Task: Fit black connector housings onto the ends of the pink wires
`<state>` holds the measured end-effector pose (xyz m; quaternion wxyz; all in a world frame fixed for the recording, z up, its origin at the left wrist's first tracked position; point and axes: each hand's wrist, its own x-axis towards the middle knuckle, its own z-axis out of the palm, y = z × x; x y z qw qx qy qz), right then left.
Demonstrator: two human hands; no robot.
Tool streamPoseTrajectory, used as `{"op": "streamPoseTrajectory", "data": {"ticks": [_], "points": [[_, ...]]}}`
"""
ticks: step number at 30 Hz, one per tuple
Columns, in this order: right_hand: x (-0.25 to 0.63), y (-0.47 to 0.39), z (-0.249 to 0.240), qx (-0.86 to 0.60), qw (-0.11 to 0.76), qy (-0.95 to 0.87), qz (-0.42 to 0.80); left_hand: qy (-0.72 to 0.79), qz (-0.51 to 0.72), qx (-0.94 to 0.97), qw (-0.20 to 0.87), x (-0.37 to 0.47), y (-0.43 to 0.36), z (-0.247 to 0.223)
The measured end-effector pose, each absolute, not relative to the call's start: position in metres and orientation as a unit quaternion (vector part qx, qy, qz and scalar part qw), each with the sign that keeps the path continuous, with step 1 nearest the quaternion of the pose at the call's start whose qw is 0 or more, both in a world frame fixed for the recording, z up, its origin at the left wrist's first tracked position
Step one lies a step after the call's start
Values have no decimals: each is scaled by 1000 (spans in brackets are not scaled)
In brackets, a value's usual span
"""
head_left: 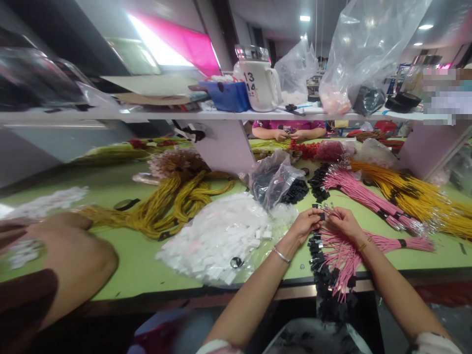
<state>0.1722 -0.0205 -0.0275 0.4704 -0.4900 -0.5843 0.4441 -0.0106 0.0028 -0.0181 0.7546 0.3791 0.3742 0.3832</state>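
- Pink wires (344, 253) spread on the green table (129, 275)
- Left of the wires, a bag of white pieces (217, 236)
- At the wires' far end, left hand (306, 223) pinching a black connector (322, 216), right hand (346, 223) closed on wire tips (329, 209)
- Beyond the wires, a mug (258, 83)

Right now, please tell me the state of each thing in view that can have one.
Left hand: closed on black connector
Right hand: closed on pink wire
Near pink bundle: banded, one end fanned out
White pieces: heaped in plastic
Mug: upright, lidded
Blue box: open, filled
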Motion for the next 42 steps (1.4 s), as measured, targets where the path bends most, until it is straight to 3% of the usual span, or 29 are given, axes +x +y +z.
{"op": "streamPoseTrajectory", "data": {"ticks": [29,42], "points": [[170,-20,-26,-509,454,-625,380,366,407,368,751,-10,1,-30],[175,-19,-35,-494,429,-653,382,392,433,453,673,6,-8,-33]]}}
